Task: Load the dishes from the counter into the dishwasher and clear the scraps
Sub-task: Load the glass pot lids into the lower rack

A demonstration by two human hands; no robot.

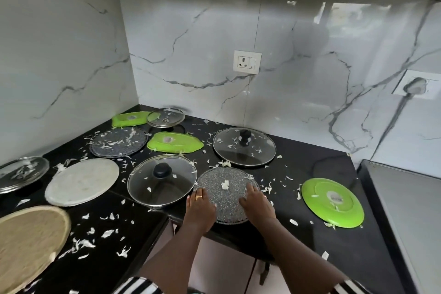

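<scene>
A grey speckled plate [225,192] lies upside down at the front edge of the black counter [319,227]. My left hand [200,205] rests on its left rim and my right hand [255,200] on its right rim, fingers spread flat over the plate. White scraps [224,184] lie on the plate and all over the counter. Around it sit two glass lids with black knobs [162,180] [244,145], a second speckled plate [118,142], a green round plate [333,201] and two green oval dishes [175,142] [130,118]. No dishwasher is in view.
A white round plate [82,181], a woven mat [26,243], a steel lid [21,173] and a small glass lid [165,117] lie on the left and back. A grey appliance top [405,210] stands at the right. Marble walls close the corner.
</scene>
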